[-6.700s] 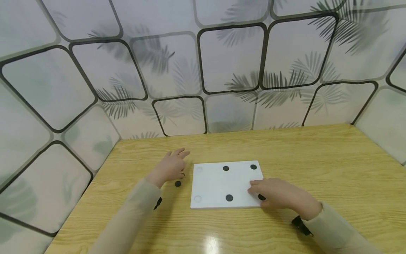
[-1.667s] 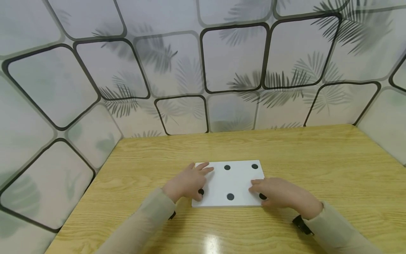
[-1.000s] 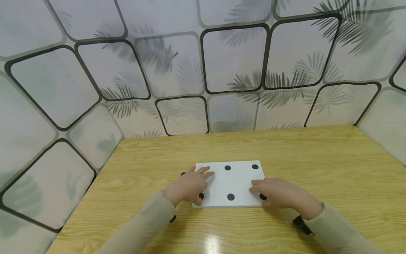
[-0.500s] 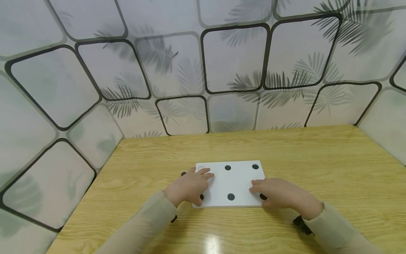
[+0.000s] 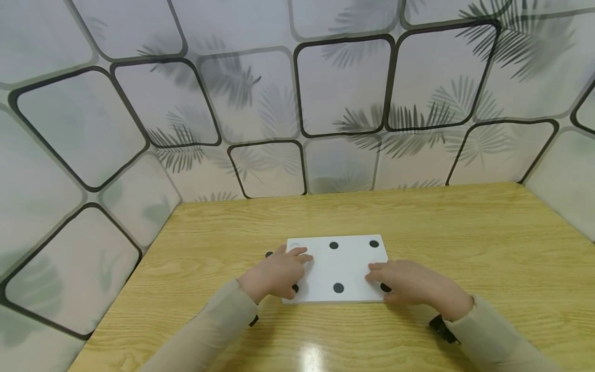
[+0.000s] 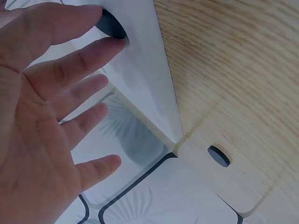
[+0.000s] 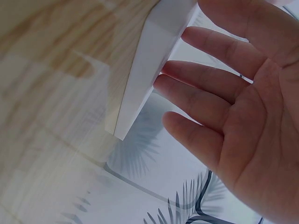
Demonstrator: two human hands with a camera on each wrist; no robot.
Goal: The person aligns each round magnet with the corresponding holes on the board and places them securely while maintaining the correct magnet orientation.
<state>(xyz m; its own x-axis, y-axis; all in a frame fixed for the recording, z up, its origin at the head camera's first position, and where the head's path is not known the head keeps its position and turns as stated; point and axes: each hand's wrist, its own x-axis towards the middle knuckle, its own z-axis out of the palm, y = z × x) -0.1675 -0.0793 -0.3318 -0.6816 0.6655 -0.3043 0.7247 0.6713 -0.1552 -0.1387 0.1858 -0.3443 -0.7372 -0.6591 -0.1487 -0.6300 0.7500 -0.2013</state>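
Note:
A white rectangular board [image 5: 321,268] lies on the wooden table. Black discs sit on it at far middle [image 5: 333,245], far right [image 5: 374,244], near middle [image 5: 338,288] and near right [image 5: 386,288]. My left hand [image 5: 279,274] is over the board's left end, pinching a black disc [image 6: 112,24] between thumb and index finger at the near-left corner; the other fingers are spread. A pale round mark [image 5: 295,246] shows at the far-left corner. My right hand [image 5: 409,284] rests its relaxed fingertips on the board's right end, partly covering the near-right disc.
One loose black disc [image 6: 218,156] lies on the table [image 5: 223,227] left of the board, partly behind my left hand in the head view. Patterned fabric walls [image 5: 344,88] rise behind the table and at both sides.
My left hand has moved right, from a loose disc on the table to the board's near-left corner. The pinched disc has sunk slightly lower there. My right hand stays in place.

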